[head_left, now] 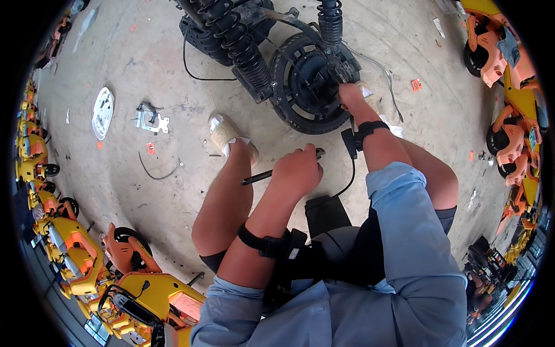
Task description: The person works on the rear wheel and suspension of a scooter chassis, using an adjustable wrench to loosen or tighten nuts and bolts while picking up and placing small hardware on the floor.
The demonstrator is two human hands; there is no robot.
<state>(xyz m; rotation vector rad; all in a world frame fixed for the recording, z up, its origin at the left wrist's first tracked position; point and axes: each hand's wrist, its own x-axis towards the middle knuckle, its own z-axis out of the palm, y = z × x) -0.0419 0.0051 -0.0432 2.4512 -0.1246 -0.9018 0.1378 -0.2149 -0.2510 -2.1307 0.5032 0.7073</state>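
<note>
My left hand [296,172] is closed around a dark wrench [258,177], held above the floor between my knees. The tool's long handle sticks out to the left and its small head shows at the right of the fist. My right hand [351,97] reaches to the hub of a black wheel [283,113]. Its fingers are curled against the right side of the axle area, and what they grip is hidden. A black coil-spring shock absorber [250,66] stands left of the wheel, and a second spring [330,23] rises behind it.
On the left floor lie a white oval plate [103,114], a metal bracket [151,120] and a thin cable [156,175]. Another cable [393,92] runs right of the wheel. Yellow and orange scooters [72,248] line both sides. My shoe [224,134] is near the wheel.
</note>
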